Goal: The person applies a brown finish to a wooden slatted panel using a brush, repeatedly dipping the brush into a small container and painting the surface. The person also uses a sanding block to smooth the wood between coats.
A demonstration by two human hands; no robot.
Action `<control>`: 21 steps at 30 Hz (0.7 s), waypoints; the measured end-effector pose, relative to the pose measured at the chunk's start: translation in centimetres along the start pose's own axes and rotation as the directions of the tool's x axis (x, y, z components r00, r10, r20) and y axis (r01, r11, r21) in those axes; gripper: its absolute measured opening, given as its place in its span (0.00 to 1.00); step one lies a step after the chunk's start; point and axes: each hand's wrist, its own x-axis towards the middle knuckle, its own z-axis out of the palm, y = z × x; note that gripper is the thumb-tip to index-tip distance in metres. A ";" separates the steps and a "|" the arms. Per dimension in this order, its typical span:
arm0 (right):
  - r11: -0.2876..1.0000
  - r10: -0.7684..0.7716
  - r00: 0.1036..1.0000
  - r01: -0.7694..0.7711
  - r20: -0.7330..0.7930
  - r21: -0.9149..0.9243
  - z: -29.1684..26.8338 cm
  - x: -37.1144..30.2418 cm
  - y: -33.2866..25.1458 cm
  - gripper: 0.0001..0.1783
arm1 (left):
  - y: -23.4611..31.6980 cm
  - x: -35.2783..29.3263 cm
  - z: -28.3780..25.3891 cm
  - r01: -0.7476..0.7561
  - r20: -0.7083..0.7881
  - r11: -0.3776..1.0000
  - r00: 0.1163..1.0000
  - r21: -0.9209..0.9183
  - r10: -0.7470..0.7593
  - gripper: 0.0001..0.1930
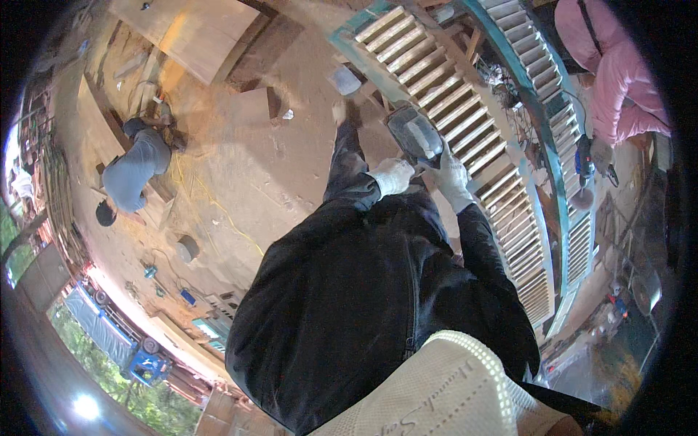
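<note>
My right hand (449, 176), in a white glove, grips the side of a dark grey, rounded power sander (416, 136). My left hand (392, 176), gloved as well, is closed at the sander's near end; its fingers are partly hidden. The tool sits at the left edge of a long slatted shutter panel (465, 116) with worn teal paint on its frame and bare, pale wooden slats. The sander's underside is out of sight.
A second teal slatted panel (542, 80) stands to the right. Beyond it, a person in pink (625, 80) works with a blue power tool (583, 156). At left a person in grey (138, 167) crouches by boards. A yellow cord (218, 203) crosses the dusty floor.
</note>
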 end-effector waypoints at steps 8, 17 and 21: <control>0.996 0.021 0.998 -0.017 -0.052 0.083 1.9 4.0 -3.5 0.54 | -8.5 -2.3 -11.1 -0.161 0.046 0.982 0.985 -0.102 0.166 0.22; 0.987 0.145 0.983 -0.151 0.116 0.048 -2.5 12.3 -10.8 0.51 | -15.4 0.3 -20.8 -0.227 -0.655 0.873 0.744 -0.433 -0.132 0.17; 0.990 0.138 0.979 -0.143 0.148 0.021 -3.3 15.2 -15.1 0.46 | -14.7 2.4 -21.7 -0.057 -0.608 0.976 0.790 -0.211 -0.085 0.18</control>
